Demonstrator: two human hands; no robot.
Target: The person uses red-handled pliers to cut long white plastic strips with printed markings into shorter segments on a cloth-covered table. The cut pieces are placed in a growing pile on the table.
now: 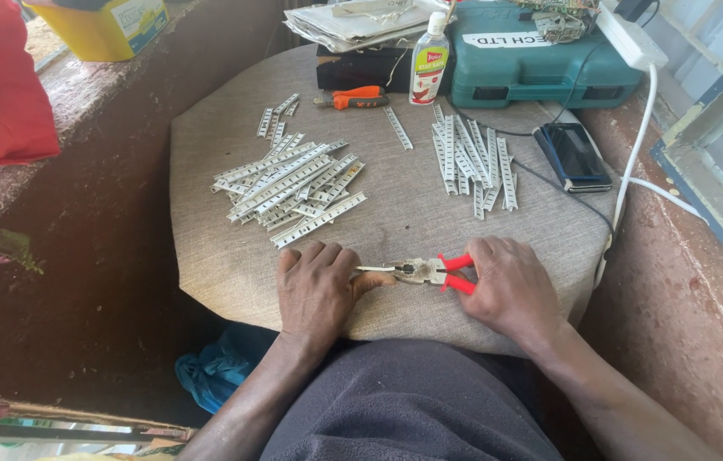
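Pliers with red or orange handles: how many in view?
2. Red-handled steel pliers at the near table edge, gripped by the right hand, nose on a white strip held by the left hand. Orange-handled pliers lie at the far edge beside the clear bottle. Others may be hidden.

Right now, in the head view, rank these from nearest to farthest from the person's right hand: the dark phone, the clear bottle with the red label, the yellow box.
1. Dark phone: just beyond the right hand, right side.
2. Clear bottle with red label: far edge, centre.
3. Yellow box: far left corner.
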